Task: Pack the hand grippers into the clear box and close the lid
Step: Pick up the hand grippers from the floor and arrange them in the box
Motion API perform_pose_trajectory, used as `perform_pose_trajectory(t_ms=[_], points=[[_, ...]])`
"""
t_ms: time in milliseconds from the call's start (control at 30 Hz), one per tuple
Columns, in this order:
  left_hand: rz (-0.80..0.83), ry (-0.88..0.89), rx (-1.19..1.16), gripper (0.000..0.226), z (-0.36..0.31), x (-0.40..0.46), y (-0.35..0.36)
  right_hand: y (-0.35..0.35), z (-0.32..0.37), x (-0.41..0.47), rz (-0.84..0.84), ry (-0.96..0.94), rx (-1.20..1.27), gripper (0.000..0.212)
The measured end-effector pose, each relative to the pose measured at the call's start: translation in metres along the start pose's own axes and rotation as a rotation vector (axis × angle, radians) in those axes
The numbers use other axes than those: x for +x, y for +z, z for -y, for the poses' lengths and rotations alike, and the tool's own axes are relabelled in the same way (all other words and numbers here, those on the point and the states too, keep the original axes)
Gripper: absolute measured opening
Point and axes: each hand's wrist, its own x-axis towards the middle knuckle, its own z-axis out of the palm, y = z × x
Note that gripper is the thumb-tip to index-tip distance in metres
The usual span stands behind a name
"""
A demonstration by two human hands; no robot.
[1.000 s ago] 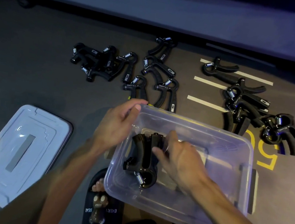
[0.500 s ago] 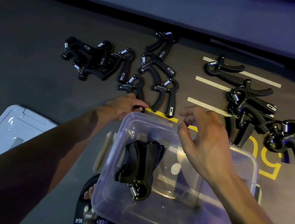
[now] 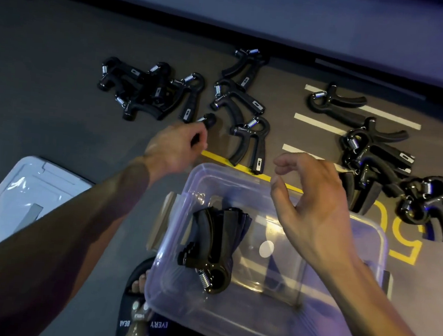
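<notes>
The left hand [image 3: 175, 147] is gripping one black hand gripper [image 3: 205, 125] on the floor, just beyond the far left corner of the clear box [image 3: 367, 263]. The right hand [image 3: 316, 200] is hovering over the far rim of the box with fingers loosely spread, holding nothing. A few grippers [image 3: 214, 247] are lying together inside the box at its left side. More grippers [image 3: 147, 89] are lying far on the floor, and the lid [image 3: 11, 203] is lying to the left.

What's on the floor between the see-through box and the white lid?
In the head view, only bare dark floor lies between the clear box and the lid, with the left forearm stretched above it.
</notes>
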Motion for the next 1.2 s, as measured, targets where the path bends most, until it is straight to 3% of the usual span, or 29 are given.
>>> perform_pose_trajectory(t_ms=[67, 167, 300, 400, 500, 600, 733, 800, 867, 1000, 1200], points=[[-0.158, 0.012, -0.090, 0.002, -0.005, -0.006, -0.024, -0.004, 0.007, -0.004, -0.016, -0.003, 0.034, 0.021], [-0.383, 0.137, -0.127, 0.018, -0.018, -0.031, -0.065, -0.009, 0.021, -0.013, -0.049, -0.042, 0.068, 0.022], [-0.520, 0.324, -0.199, 0.027, -0.045, -0.081, -0.107, -0.023, 0.042, -0.024, -0.120, -0.092, 0.146, 0.021], [-0.477, 0.421, -0.286, 0.022, -0.064, -0.109, -0.119, -0.035, 0.055, -0.029, -0.138, -0.147, 0.167, 0.031], [-0.303, 0.469, -0.387, 0.023, -0.080, -0.126, -0.111, -0.040, 0.062, -0.033, -0.096, -0.193, 0.149, 0.038], [-0.133, 0.495, -0.403, 0.026, -0.087, -0.138, -0.092, -0.043, 0.062, -0.041, 0.009, -0.190, 0.139, 0.028], [-0.032, 0.480, -0.439, 0.027, -0.081, -0.145, -0.066, -0.044, 0.052, -0.050, 0.252, -0.131, 0.183, 0.019], [-0.039, 0.457, -0.405, 0.023, -0.071, -0.141, -0.053, -0.035, 0.037, -0.053, 0.332, -0.049, 0.220, 0.014], [-0.144, 0.424, -0.330, 0.020, -0.054, -0.132, -0.038, -0.021, 0.018, -0.056, 0.373, 0.116, 0.365, 0.008], [-0.240, 0.322, -0.251, 0.038, -0.026, -0.115, -0.007, 0.019, -0.005, -0.070, 0.386, 0.459, 0.630, 0.006], [-0.218, 0.286, -0.294, 0.036, -0.010, -0.112, 0.024, 0.059, -0.005, -0.085, 0.400, 0.580, 0.624, 0.014]])
